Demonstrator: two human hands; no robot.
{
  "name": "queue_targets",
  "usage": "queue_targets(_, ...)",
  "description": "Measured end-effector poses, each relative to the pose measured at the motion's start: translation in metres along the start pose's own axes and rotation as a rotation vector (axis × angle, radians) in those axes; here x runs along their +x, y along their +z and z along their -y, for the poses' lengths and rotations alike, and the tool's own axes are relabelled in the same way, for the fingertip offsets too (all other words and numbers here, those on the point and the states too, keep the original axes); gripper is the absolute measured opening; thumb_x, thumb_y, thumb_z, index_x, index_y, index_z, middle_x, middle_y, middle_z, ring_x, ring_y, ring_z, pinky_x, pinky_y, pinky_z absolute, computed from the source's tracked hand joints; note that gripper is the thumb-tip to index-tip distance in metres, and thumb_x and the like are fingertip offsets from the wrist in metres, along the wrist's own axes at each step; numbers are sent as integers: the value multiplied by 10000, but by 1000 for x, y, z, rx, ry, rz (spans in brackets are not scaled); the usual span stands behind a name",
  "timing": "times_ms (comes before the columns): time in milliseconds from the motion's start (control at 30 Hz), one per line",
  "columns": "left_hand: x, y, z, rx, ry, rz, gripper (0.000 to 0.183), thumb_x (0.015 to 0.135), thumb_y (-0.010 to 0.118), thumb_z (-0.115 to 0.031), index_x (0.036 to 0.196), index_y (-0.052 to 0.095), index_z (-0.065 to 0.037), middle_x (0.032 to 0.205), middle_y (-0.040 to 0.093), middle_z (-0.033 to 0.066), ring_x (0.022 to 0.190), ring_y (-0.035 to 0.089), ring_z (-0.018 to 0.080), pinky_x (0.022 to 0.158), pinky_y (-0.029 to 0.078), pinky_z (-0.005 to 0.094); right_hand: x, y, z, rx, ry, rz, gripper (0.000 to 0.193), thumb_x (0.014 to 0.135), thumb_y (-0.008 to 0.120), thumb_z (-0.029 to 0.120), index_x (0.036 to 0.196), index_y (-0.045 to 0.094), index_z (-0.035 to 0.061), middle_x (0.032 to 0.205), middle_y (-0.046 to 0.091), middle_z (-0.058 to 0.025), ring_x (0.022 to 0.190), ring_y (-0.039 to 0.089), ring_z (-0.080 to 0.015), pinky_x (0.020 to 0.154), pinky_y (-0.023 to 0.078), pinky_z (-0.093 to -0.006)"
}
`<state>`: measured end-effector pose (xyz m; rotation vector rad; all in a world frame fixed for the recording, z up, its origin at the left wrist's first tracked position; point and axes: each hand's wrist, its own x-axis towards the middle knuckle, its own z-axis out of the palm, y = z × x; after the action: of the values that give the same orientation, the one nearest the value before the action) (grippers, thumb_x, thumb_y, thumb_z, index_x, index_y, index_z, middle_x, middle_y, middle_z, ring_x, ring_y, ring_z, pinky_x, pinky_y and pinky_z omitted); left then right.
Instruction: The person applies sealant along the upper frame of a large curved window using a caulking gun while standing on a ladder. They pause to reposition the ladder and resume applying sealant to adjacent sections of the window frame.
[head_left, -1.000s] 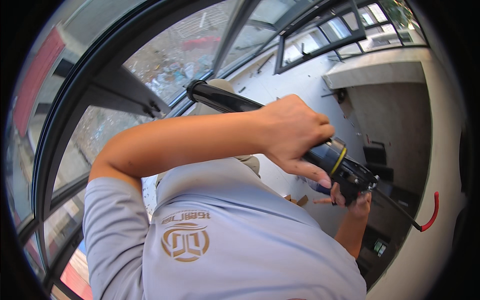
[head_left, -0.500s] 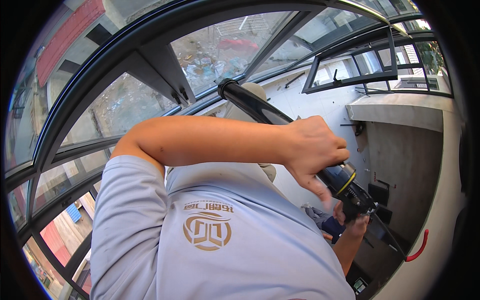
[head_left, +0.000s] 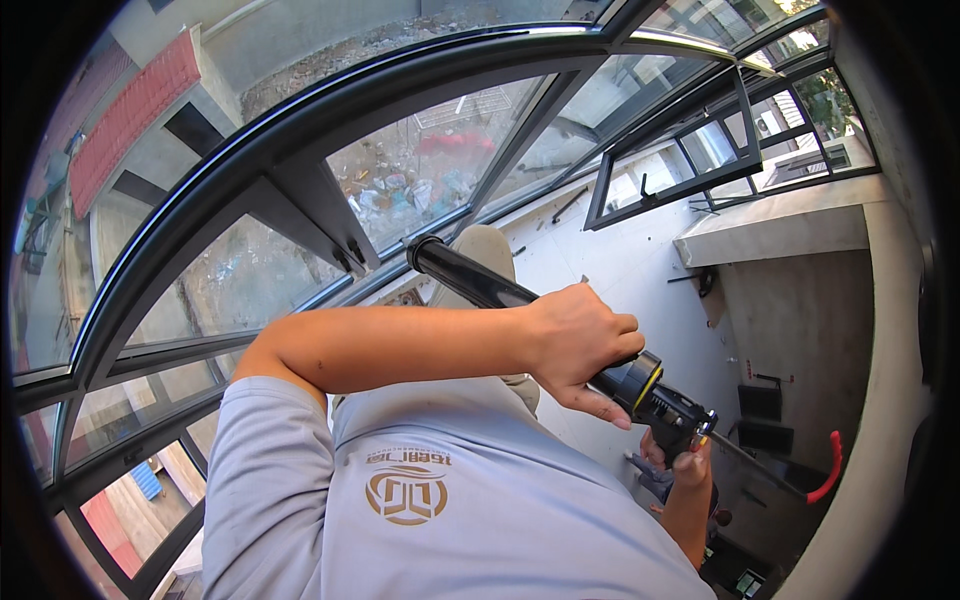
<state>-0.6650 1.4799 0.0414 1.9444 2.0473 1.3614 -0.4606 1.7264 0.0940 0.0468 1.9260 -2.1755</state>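
A black caulking gun (head_left: 475, 280) slants across in front of my body, its long tube pointing to the upper left. My left hand (head_left: 583, 345) is closed over the barrel from above, its thumb stretched along the near side. Just past it a yellow ring (head_left: 648, 388) circles the barrel. At the handle end is my right hand (head_left: 688, 462), its fingers curled about the grip and partly hidden. From the rear of the gun a thin metal rod (head_left: 760, 460) runs out to a bent red end (head_left: 833, 470).
Dark-framed windows (head_left: 265, 195) curve along the left and top, one sash (head_left: 680, 185) standing ajar. Beyond the glass lies littered ground (head_left: 400, 190). Below are a white surface (head_left: 640, 280) with small scattered items and a concrete ledge (head_left: 780, 225). Part of another person (head_left: 650, 480) shows lower down.
The view has shifted, and the gun with both hands now appears further left and a little lower. My left thumb, blurred and pointing down before, lies nearer the barrel.
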Motion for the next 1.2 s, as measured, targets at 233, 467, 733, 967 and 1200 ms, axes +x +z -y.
queue_targets(233,-9,8,10,23,-3,-13,757,749,719,-784,889,592,-52,807,556,74,559,565,302,518,458,385,-6,11,-8,-70,42,-61,689,874,815,489,1186,609,-89,679,549,-34,523,506,-106,573,509,-321)
queue_targets(467,-34,6,36,-135,-59,-226,787,731,799,-698,1156,649,-53,1129,615,136,929,669,346,772,548,416,-43,46,-23,-205,-83,-247,777,876,766,586,1253,545,-57,623,548,-30,474,488,-92,537,493,-300)
queue_targets(733,18,6,57,-315,-817,-504,1411,782,749,-731,1535,9,205,1602,138,396,1534,182,466,1260,203,459,-88,99,-48,-608,-248,-562,466,826,880,185,1175,639,-9,701,630,-18,559,568,-94,548,504,-263)
queue_targets(967,89,-45,35,-1078,-925,-481,634,880,838,-333,1182,506,116,1049,640,178,851,710,260,962,559,449,-83,83,-64,-1007,-511,-534,682,858,778,7,1483,510,48,739,625,-41,567,580,-117,542,487,-245)
queue_targets(1200,83,-59,-24,-959,-636,-706,658,897,818,-365,1299,448,1,1022,602,113,899,621,197,802,547,357,-64,57,-88,-1643,-670,-639,877,700,881,285,1469,526,60,706,532,-91,544,522,-268,519,415,-390)
